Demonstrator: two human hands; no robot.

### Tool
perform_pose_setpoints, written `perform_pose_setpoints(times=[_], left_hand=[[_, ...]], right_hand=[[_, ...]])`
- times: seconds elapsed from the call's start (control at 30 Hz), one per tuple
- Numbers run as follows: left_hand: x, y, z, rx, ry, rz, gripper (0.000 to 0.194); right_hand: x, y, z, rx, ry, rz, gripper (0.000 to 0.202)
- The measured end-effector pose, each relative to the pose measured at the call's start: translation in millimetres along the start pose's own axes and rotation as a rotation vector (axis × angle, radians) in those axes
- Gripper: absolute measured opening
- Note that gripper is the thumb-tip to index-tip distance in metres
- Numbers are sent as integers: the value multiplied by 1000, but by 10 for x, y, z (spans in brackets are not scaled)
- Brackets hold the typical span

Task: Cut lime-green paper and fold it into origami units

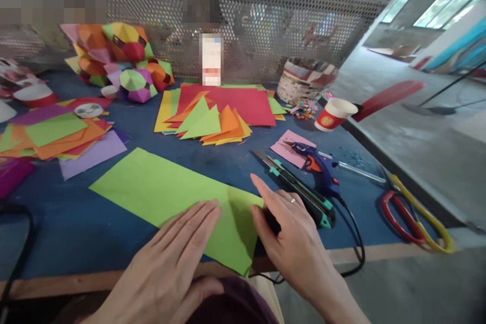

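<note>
I judge steadying: left hand (176, 255) flat, open on green sheet (152, 182); right hand (296, 235) half-curled at right edge, grip unclear.

Observed left hand (180, 250) laid palm down, with 4 fingers together and thumb apart; observed right hand (292, 228) with index finger extended, thumb apart.

Glue gun (322, 164) lies between cutter (294, 187) and scissors (413, 215).

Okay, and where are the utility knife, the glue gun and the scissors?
Utility knife (299, 186), head view, handle.
Glue gun (325, 176), head view, blue body.
Scissors (432, 224), head view, yellow handle.
</note>
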State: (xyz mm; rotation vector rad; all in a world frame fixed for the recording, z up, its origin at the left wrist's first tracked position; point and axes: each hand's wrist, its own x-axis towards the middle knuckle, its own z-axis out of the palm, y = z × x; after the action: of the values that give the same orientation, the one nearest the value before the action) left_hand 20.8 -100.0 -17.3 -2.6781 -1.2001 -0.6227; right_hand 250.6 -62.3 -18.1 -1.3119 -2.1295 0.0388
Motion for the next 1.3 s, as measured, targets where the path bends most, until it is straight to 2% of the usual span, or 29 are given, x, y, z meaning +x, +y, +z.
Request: perform_pose_setpoints(times=[0.07, 0.17, 0.27, 0.37, 0.67, 0.83, 0.97, 1.1, 1.3], left_hand=[[-7, 45, 30, -6, 5, -19, 60], [29, 137, 58, -12, 47, 27, 48], [83, 235, 99, -23, 167, 66, 32], [123, 315, 150, -66, 261, 43, 22], [182, 397, 248, -71, 331, -11, 7], [94, 381, 269, -84, 370, -7, 10], [21, 386, 267, -142, 326, 13, 14], [17, 414, 298, -161, 382, -40, 16], [15, 392, 294, -127, 395, 6, 22]], right_hand=[[-3, -2, -7, 10, -12, 17, 45], [-3, -10, -15, 31, -24, 33, 43], [1, -26, -23, 57, -26, 55, 43], [4, -39, -22, 90, -22, 100, 44], [12, -47, -7, 168, 27, 186, 46], [17, -44, 0, 157, 31, 182, 47], [13, -46, 13, 125, 30, 191, 46], [6, -39, 29, 119, 18, 172, 47], [15, -27, 37, 127, 50, 145, 45]])
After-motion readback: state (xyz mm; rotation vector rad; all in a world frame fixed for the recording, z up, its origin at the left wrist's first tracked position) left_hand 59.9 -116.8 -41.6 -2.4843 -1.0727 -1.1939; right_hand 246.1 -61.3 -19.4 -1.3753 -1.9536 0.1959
